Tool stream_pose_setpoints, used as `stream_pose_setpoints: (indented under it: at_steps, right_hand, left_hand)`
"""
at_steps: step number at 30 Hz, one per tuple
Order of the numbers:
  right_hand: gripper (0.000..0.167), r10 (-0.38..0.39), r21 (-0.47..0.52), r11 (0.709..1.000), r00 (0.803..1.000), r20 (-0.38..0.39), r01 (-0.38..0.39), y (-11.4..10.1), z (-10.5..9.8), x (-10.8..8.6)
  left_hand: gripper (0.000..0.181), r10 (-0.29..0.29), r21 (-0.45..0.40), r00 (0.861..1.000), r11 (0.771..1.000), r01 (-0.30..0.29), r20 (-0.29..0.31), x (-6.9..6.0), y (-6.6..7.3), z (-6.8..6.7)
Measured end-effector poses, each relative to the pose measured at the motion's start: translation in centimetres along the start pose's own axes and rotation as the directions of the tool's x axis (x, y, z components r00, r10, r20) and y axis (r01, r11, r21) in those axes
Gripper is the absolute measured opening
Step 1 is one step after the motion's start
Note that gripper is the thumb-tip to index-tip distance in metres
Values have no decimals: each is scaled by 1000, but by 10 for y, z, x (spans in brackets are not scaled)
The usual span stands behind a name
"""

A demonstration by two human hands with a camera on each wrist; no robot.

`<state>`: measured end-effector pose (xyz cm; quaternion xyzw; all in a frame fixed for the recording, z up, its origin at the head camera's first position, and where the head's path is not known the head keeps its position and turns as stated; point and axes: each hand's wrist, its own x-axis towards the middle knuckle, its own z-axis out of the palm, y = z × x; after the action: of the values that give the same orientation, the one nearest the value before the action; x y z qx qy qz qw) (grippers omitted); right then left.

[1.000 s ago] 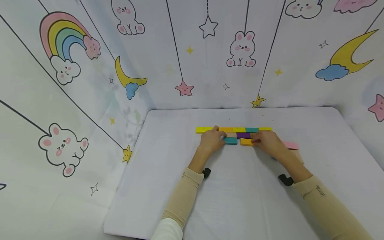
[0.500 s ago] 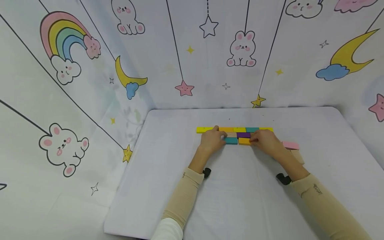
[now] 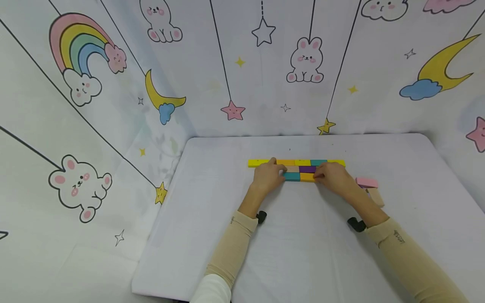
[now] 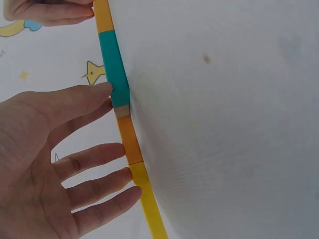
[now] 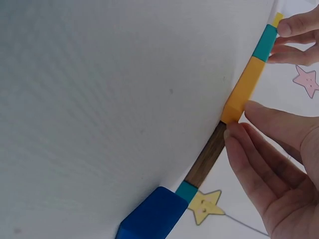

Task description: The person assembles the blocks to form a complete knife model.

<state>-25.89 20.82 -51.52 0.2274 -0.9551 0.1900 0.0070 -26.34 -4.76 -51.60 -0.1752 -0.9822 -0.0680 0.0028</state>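
Note:
Coloured blocks lie in three tight rows. In the front row, a teal block [image 3: 292,177] meets an orange block [image 3: 307,177] end to end; a purple block [image 3: 307,169] is behind. The left hand [image 3: 266,176] rests at the left end, its thumb on the teal block [image 4: 115,64] and its fairly straight fingers along the other rows in the left wrist view. With thumb and fingertips, the right hand [image 3: 335,179] pinches the right end of the orange block [image 5: 243,92]. A brown wooden block [image 5: 206,157] shows beyond those fingertips.
Right of the rows lie a pink block [image 3: 366,182] and a pale wooden block [image 3: 376,197], partly behind the right forearm. A blue block [image 5: 154,214] shows in the right wrist view. The back row includes a yellow block [image 3: 257,163]. A patterned wall stands behind the white table [image 3: 295,252].
The right hand has slid the orange block left, and the gap between it and the teal block has closed. The left hand has stayed in place.

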Motion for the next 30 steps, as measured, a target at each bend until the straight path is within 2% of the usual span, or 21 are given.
stream_pose_setpoints:
  at_steps: [8,18,23,30]
  right_hand:
    - [10,-10,4,1000,999,-43,10,4,-3,-7]
    - [15,19,-24,1000,999,-46,-20,13,-16,-24]
    - [15,11,-47,999,998,-60,-14,17,-22,-33]
    - [16,84,-46,995,996,-4,-84,21,-31,-48]
  left_hand:
    - [33,-4,-6,1000,1000,4,5,1,2,1]
    - [32,-18,-26,1000,999,18,13,1,1,1]
    - [32,-19,-33,1000,999,19,15,2,1,1]
    - [32,-22,-32,1000,999,23,19,2,1,1]
